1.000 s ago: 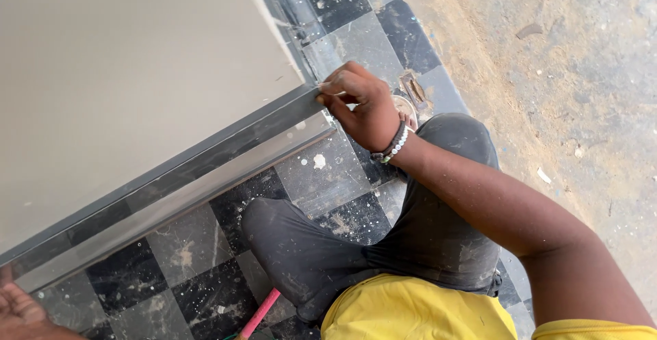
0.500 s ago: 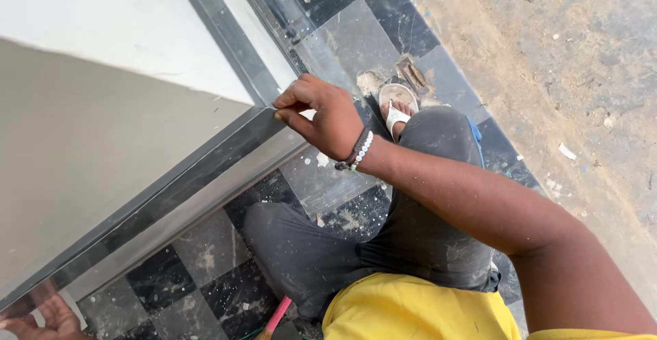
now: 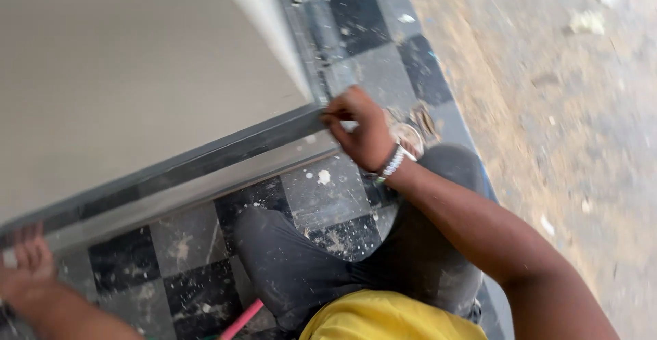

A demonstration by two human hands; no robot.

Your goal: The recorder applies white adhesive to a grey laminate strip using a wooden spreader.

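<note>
Grey strip (image 3: 191,169): lay along the panel's (image 3: 137,73) lower edge, long axis running hand to hand. Right hand (image 3: 363,131) pinched its far end; left hand (image 3: 27,265) gripped the near end, fingers curled.

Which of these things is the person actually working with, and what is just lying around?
In use:
- right hand at the end of the dark metal strip along the panel's edge
- left hand at the strip's other end
- large grey panel

Lying about:
- pink handle by the knee
- sandal on the checkered tiles
- debris on the dirt ground
</note>
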